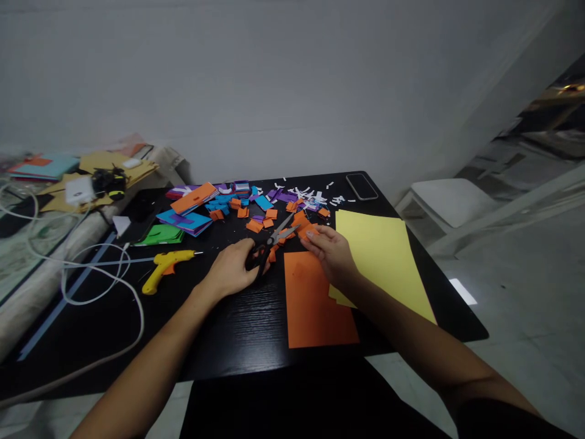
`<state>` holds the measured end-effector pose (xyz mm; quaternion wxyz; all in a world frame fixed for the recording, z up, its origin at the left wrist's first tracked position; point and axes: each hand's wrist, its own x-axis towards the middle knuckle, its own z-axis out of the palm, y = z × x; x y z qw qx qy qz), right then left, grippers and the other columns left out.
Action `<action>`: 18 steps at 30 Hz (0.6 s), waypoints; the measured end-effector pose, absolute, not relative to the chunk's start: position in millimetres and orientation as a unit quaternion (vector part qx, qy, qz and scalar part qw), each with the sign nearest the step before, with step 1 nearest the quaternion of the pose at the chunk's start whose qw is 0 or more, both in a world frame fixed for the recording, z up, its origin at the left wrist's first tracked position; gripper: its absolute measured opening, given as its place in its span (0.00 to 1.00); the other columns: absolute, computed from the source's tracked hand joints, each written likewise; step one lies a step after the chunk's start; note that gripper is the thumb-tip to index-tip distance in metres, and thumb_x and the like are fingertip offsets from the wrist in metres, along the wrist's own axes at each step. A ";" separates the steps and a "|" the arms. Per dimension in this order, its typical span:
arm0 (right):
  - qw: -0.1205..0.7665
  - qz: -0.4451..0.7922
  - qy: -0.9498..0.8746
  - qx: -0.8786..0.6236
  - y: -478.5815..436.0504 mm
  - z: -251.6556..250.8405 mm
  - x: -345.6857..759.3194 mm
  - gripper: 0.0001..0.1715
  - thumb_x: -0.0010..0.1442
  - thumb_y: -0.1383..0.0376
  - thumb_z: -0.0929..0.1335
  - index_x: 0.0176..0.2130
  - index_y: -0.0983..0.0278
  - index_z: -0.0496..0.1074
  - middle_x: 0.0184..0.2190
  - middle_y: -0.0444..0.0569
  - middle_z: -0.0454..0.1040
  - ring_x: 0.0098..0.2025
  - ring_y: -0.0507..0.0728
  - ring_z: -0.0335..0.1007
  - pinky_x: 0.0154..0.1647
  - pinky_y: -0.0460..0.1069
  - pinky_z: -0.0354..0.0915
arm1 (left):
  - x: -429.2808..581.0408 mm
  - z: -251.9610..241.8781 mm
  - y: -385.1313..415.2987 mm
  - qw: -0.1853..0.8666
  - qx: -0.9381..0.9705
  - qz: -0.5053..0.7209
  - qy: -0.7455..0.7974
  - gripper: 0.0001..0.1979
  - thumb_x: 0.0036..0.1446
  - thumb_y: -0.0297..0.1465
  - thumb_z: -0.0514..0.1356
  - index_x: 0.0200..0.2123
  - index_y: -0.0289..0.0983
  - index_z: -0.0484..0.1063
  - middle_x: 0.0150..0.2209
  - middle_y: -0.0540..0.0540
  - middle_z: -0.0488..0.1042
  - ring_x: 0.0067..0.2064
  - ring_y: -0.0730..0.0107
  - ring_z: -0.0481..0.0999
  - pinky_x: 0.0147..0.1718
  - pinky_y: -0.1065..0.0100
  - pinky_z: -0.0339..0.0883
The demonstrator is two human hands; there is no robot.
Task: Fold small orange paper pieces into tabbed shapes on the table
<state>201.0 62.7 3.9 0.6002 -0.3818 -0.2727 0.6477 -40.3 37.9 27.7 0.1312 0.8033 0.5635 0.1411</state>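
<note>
My left hand (pixel 235 267) is closed around the black handles of a pair of scissors (pixel 273 242), whose blades stand apart and point right toward my other hand. Between the thumb and fingers of my right hand (pixel 333 253) is a small orange paper piece (pixel 307 231). Below that hand lies an orange sheet (pixel 317 311) on the black table. Yellow sheets (pixel 379 250) lie to its right, partly under my right forearm. Small cut orange pieces (pixel 254 225) are scattered beyond the scissors, some partly hidden behind the blades and fingers.
A yellow glue gun (pixel 167 268) lies left, with a white cable (pixel 141 317) looping nearby. Colored folded papers (pixel 187 222), green paper (pixel 163 235) and white scraps (pixel 311 196) lie farther back. A phone (pixel 361 186) rests near the back right corner. A white stool (pixel 448 204) stands right.
</note>
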 end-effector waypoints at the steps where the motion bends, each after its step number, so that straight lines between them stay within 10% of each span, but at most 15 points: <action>1: 0.600 0.647 -0.272 -0.383 62.9 3.9 201.2 0.21 0.41 0.63 0.83 0.34 0.63 0.75 0.32 0.45 0.79 0.40 0.55 0.80 0.54 0.54 0.77 | -40.5 28.4 38.2 0.121 0.806 0.133 0.564 0.14 0.61 0.43 0.60 0.31 0.40 0.62 0.32 0.47 0.72 0.31 0.63 0.70 0.29 0.65 0.55; 18: 0.572 0.627 -0.377 -0.370 46.6 12.1 194.8 0.19 0.46 0.60 0.80 0.36 0.62 0.75 0.34 0.48 0.83 0.40 0.58 0.82 0.52 0.57 0.76 | -34.6 15.3 36.4 0.066 0.840 0.126 0.523 0.07 0.59 0.35 0.58 0.33 0.39 0.63 0.33 0.44 0.74 0.36 0.56 0.74 0.38 0.60 0.61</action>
